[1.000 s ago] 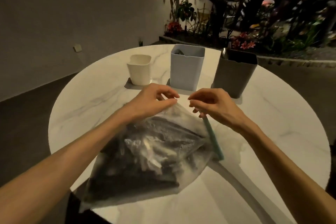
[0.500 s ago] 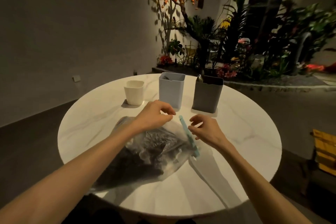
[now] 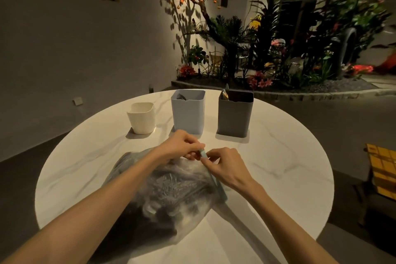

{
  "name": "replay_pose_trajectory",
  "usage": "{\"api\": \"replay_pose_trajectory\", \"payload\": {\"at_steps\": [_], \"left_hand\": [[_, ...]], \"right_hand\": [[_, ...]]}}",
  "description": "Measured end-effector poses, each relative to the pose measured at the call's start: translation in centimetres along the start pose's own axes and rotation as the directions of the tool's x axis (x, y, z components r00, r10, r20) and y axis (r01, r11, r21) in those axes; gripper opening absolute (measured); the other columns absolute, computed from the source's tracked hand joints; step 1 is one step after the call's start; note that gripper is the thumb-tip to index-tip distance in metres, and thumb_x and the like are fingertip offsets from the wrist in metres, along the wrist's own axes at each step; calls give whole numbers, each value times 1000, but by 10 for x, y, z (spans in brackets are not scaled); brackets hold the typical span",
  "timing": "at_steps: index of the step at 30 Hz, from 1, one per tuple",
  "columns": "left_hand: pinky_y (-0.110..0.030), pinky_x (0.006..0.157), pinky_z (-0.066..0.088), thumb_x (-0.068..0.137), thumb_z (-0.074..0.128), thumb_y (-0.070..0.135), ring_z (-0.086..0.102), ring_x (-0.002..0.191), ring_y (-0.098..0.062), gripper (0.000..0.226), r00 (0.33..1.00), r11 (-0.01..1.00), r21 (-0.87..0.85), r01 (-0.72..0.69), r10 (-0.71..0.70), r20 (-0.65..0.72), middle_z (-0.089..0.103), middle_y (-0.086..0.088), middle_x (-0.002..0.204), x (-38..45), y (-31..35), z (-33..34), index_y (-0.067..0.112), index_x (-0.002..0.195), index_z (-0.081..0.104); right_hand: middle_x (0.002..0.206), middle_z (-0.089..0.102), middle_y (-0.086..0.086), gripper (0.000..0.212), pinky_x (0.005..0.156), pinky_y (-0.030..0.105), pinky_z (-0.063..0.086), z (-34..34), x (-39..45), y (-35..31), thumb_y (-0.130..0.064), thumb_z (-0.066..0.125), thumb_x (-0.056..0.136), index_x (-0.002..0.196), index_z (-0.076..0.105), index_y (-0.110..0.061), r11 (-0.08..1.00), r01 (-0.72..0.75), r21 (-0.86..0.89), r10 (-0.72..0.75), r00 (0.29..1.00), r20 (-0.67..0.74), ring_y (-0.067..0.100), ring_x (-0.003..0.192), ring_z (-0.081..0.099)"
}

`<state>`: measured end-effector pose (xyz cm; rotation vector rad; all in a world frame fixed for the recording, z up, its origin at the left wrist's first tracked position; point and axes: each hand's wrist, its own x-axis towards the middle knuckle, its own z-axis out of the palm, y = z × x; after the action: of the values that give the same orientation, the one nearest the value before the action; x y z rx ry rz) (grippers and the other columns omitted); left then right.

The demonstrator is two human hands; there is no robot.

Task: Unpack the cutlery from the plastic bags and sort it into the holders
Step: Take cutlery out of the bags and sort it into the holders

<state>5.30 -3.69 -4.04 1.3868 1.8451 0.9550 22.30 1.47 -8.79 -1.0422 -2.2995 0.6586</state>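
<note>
My left hand (image 3: 180,146) and my right hand (image 3: 227,167) meet at the far end of the teal zip strip (image 3: 203,154) of the plastic bag (image 3: 171,188). Both have a narrow grip: the fingertips of each hand are curled in and pinch the strip's end from opposite sides, the left from the left, the right from the right and slightly nearer me. The rest of the strip runs back toward me under my right palm and down the bag's right edge.

The bag lies flat on the round white marble desk (image 3: 289,167), between my forearms, its mouth pointing away from me. Through the clear, crumpled film I see a dark heap of cutlery (image 3: 167,203); single pieces I cannot tell apart.

Beyond my hands three holders stand in a row on the desk, apart from one another. The low white holder (image 3: 141,118) is on the left, the taller pale blue holder (image 3: 188,111) in the middle, just behind my left hand, and the dark grey holder (image 3: 235,113) on the right. Something dark shows at the blue one's rim, and a metallic tip pokes above the grey one's left corner.

Past the desk are a bare wall and a lit bed of plants (image 3: 278,49).
</note>
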Motion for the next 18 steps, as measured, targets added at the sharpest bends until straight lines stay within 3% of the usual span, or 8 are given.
{"api": "replay_pose_trajectory", "payload": {"at_steps": [3,5,8,12,16,18], "left_hand": [[-21,70,57,90,74,29,70,68,-16,22,999,997,-74,-10,6,-50,76,-9,84,1,1,1,9,97,80],[-25,76,60,89,75,29,74,78,-18,21,999,994,-107,-22,19,-36,78,-7,88,0,3,3,11,98,81],[-27,83,61,91,73,28,75,88,-17,18,999,999,-24,-41,41,-20,79,0,90,-2,2,3,16,99,82],[-34,87,62,89,76,25,74,86,-18,13,994,999,-43,20,-24,-104,78,-2,85,-2,0,8,14,90,83],[-40,89,61,87,79,22,73,89,-23,12,980,990,-110,84,-102,-170,77,-6,85,-2,3,13,11,84,82],[-38,87,61,87,79,21,73,88,-24,12,974,989,-113,95,-116,-194,77,-7,86,-2,6,14,9,85,81]], "right_hand": [[91,78,-5,40,75,37,62,-3,1,-7,-55,56,94,102,80,-24,996,54,-69,-59,997,-59,17,74,69],[90,78,-3,35,75,34,61,-4,3,-11,-50,59,94,103,80,-24,993,72,-91,-81,992,-99,17,72,69],[86,78,0,31,72,27,59,-5,4,-13,-42,61,96,103,81,-20,996,62,-63,-67,994,-88,16,68,67],[76,75,2,34,67,37,59,2,0,-16,-38,56,96,91,82,-17,991,68,-113,-78,993,-85,17,62,63],[77,75,3,33,62,29,48,1,-5,-21,-35,53,98,91,81,-18,984,77,-164,-97,988,-119,16,60,55],[81,75,4,34,65,32,50,2,-8,-24,-36,52,99,94,80,-19,980,62,-191,-89,987,-137,17,63,56]]}}
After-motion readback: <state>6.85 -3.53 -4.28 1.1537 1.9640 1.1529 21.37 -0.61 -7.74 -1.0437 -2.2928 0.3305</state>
